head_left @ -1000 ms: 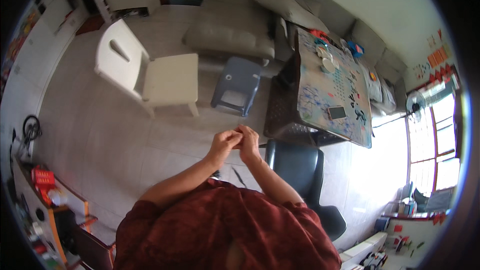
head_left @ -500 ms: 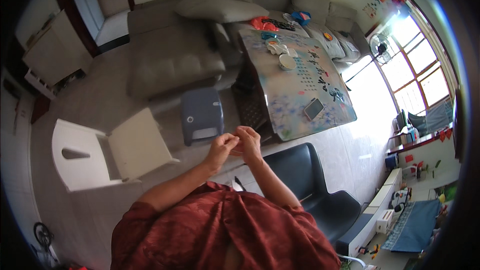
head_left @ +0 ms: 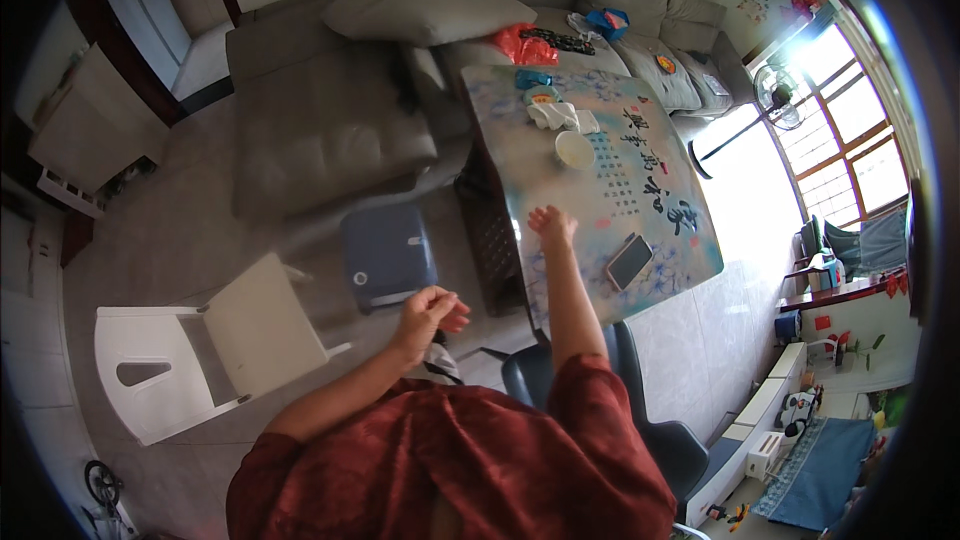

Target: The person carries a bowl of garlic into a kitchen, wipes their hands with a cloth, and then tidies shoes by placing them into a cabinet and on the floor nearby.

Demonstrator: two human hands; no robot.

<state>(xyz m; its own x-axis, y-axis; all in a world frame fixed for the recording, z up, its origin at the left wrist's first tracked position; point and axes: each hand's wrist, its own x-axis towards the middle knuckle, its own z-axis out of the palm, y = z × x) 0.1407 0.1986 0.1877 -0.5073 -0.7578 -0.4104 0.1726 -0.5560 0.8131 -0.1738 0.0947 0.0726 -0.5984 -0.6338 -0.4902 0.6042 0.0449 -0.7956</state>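
My right hand (head_left: 552, 224) reaches out over the near left part of the low table (head_left: 520, 175), fingers apart and nothing in them. Just beyond it on the table stands a pale bowl (head_left: 574, 150), and to its right lies a dark-screened phone (head_left: 629, 262). My left hand (head_left: 430, 322) hangs in front of me, near the close edge of a blue plastic stool (head_left: 388, 252). Its thumb and forefinger are pinched together and the other fingers curl; whatever may be between them is too small to make out.
White cloths (head_left: 562, 117) and a blue packet (head_left: 532, 80) lie at the table's far end. A white chair (head_left: 265, 325) stands at left, a black chair (head_left: 528, 378) close by my right arm. The grey sofa (head_left: 330, 120) runs behind; a fan (head_left: 778, 97) stands near the window.
My hands were together in front of me and have parted. The right one has moved forward over the table and opened; the left has stayed near the stool.
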